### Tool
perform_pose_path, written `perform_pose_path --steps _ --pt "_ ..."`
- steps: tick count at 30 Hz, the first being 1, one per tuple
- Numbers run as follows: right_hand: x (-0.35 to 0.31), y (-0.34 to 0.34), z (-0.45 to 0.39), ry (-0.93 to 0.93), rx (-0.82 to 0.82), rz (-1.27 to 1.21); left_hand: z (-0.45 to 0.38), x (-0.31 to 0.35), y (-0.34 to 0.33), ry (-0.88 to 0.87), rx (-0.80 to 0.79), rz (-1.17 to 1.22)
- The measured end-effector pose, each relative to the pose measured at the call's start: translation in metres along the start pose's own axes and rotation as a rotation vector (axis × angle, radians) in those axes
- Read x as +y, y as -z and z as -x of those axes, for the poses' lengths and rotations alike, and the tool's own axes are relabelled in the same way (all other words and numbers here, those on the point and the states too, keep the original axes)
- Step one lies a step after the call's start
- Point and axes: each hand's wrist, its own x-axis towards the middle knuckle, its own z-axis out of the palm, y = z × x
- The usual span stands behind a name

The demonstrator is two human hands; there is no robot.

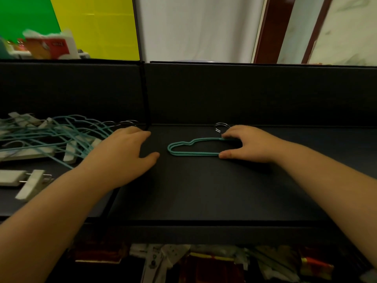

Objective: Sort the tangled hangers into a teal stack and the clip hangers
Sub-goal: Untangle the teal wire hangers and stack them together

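On the dark tray (204, 190) ahead, my right hand (242, 144) pinches the teal hangers (183, 149) between thumb and fingers while my left hand (126, 152) lies spread and empty beside the tangled pile (51, 137), whose hooks could snag and drag clip hangers (24, 180) along.

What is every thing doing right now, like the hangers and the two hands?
Teal stack: lying flat on the dark surface, pinched at its right end, hooks pointing away.
Right hand: grip closed on the teal stack.
Left hand: open, palm down, holding nothing, beside the tangled pile.
Tangled pile: still mixed, teal hangers crossing white clip hangers.
Clip hanger: lying apart from the pile, flat.
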Motion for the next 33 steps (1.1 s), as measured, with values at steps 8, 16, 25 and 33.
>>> perform_pose_path --steps 8,16,25,33 --pt "-0.019 0.007 0.028 -0.077 0.183 -0.035 0.001 -0.009 0.010 -0.033 0.047 0.011" --pt "-0.084 -0.006 0.067 -0.052 0.379 -0.004 0.031 -0.035 0.019 -0.030 0.122 -0.012" --pt "-0.148 -0.020 0.059 0.131 0.416 -0.063 0.120 -0.080 0.048 0.259 0.149 -0.048" --pt "-0.220 -0.040 0.047 0.290 0.358 -0.127 0.197 -0.120 0.078 0.426 0.150 -0.126"
